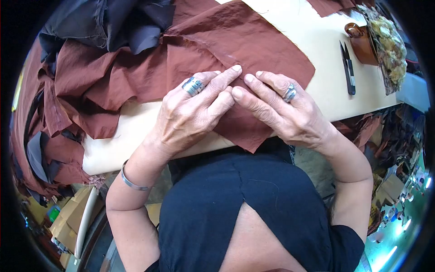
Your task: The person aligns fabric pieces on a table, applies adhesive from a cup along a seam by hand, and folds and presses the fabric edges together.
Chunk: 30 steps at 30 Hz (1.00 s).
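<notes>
A large reddish-brown cloth lies over the table and hangs past its front edge in a point near my body. My left hand, with a wide silver ring, has its index finger and thumb closed on the cloth beside a raised seam or fold. Close against it, my right hand, also ringed, is closed on the same cloth, fingers bent and the thumb near the left thumb. The fingertips of both hands nearly meet. Whatever lies beneath the fingers is hidden.
A pale table carries the work. Dark grey cloth is heaped at the back left. Black thread snips lie to the right, near a brown mug and a fluffy yellowish bundle. Cardboard stands at lower left.
</notes>
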Each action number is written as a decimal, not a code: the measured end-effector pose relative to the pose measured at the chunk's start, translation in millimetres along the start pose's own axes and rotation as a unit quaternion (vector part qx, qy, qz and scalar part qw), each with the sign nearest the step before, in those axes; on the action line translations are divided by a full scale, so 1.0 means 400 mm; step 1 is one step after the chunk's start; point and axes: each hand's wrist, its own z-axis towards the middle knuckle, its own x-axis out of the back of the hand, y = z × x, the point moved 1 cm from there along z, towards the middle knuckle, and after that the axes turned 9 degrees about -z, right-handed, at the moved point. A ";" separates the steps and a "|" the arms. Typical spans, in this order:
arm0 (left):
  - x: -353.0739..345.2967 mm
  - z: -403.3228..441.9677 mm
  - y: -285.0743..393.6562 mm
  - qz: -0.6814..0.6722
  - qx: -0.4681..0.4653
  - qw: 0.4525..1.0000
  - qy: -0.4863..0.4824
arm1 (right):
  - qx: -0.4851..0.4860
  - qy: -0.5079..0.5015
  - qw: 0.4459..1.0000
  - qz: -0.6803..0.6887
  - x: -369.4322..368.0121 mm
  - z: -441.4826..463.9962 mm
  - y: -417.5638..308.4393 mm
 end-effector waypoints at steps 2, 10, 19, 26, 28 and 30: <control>0.002 0.002 -0.001 -0.002 0.000 1.000 0.001 | 0.016 -0.017 1.000 -0.014 0.001 -0.007 0.007; 0.002 -0.004 -0.002 0.023 0.003 1.000 -0.013 | 0.031 0.032 0.998 0.039 -0.011 -0.019 0.029; 0.004 -0.004 0.001 -0.005 0.015 1.000 -0.008 | -0.048 0.050 0.988 0.140 0.016 -0.035 0.035; 0.000 0.001 0.006 -0.013 0.016 1.000 0.007 | -0.266 0.018 0.926 0.268 -0.003 0.025 0.030; 0.000 -0.001 0.004 -0.010 0.013 1.000 0.008 | -0.249 0.057 0.942 0.219 -0.025 0.031 0.029; 0.002 -0.002 0.004 -0.012 0.017 1.000 0.004 | -0.245 0.055 0.949 0.191 -0.029 0.035 0.027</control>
